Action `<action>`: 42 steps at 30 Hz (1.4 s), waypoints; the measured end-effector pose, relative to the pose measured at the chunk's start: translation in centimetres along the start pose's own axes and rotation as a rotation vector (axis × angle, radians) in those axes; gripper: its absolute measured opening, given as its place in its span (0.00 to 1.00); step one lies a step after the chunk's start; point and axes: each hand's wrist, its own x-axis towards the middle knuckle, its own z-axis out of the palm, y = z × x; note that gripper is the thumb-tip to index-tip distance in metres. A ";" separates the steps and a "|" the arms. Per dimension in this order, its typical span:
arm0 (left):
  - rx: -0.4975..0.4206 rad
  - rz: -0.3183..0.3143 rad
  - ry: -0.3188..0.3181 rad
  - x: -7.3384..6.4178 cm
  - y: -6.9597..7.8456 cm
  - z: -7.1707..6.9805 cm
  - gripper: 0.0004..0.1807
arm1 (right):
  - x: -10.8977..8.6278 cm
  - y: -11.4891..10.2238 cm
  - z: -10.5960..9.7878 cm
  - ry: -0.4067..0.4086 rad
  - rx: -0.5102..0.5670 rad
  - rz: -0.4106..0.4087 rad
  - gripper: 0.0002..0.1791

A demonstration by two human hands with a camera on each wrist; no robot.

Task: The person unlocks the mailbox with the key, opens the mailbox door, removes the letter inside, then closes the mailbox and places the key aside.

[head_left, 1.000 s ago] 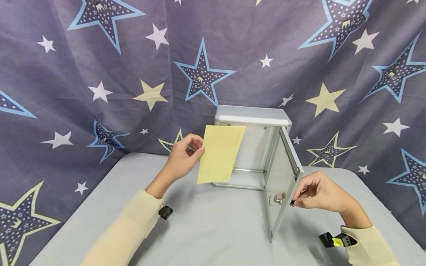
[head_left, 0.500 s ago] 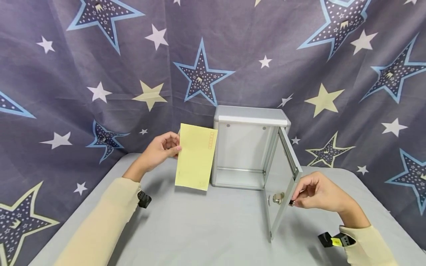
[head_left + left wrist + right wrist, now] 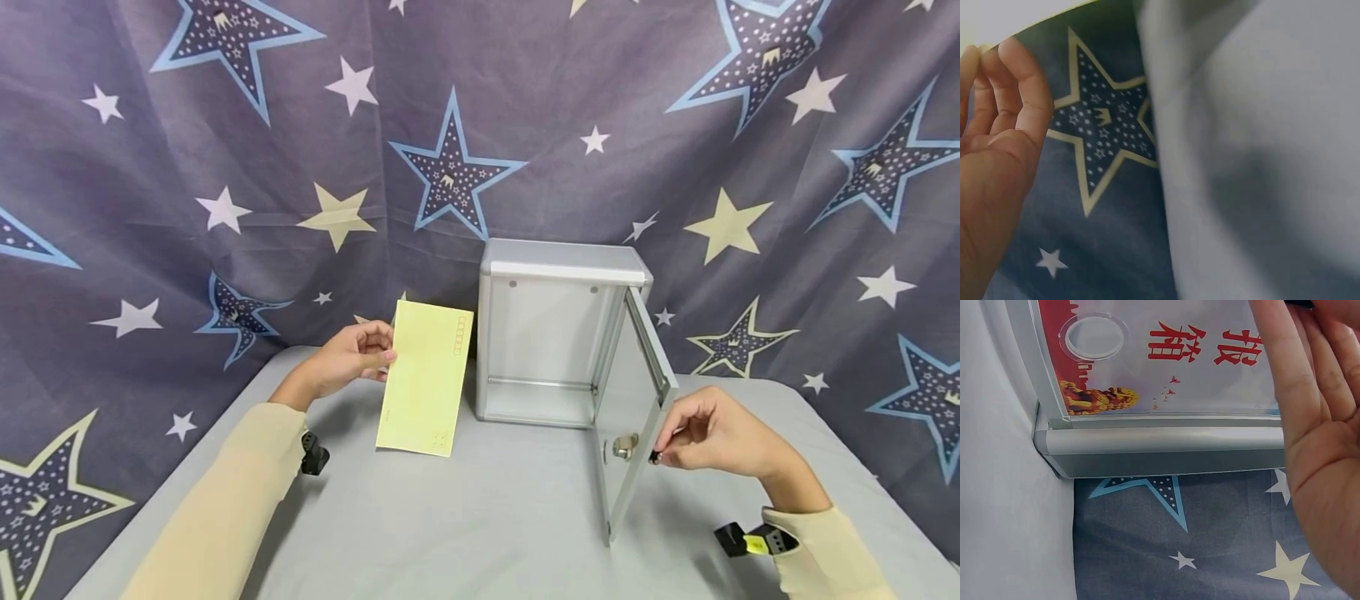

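Observation:
My left hand [image 3: 341,360] pinches a yellow envelope [image 3: 426,379] by its left edge, between thumb and fingers. The envelope hangs nearly upright over the table, just left of a silver metal mailbox [image 3: 543,329]. In the left wrist view its pale edge shows at the fingertips of that hand [image 3: 1007,112]. The mailbox door [image 3: 637,392] stands swung out toward me, with a lock barrel [image 3: 624,446] on its inner face. At the door's outer side, my right hand [image 3: 716,433] pinches a small black-headed key [image 3: 655,457], mostly covered by the fingers.
A grey cloth-covered table [image 3: 465,517] lies under everything. Behind it hangs a dark curtain [image 3: 300,125] printed with stars. The door's outside carries a printed panel [image 3: 1166,362] with red characters and a round window [image 3: 1094,337].
My left hand has carried the envelope leftward from in front of the mailbox's opening, then slightly down, uncovering the interior. The right hand and the door have stayed in place.

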 end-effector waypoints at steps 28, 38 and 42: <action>0.091 -0.295 0.067 0.5 -3.2 -0.5 0.18 | 0.1 0.0 0.2 -0.009 0.010 0.005 0.16; 0.248 -0.313 0.128 0.9 -3.4 1.0 0.14 | 0.2 0.0 0.2 -0.028 0.029 -0.029 0.16; 0.314 -0.321 0.141 1.1 -3.5 1.4 0.13 | 0.2 0.0 0.1 -0.030 0.029 -0.031 0.16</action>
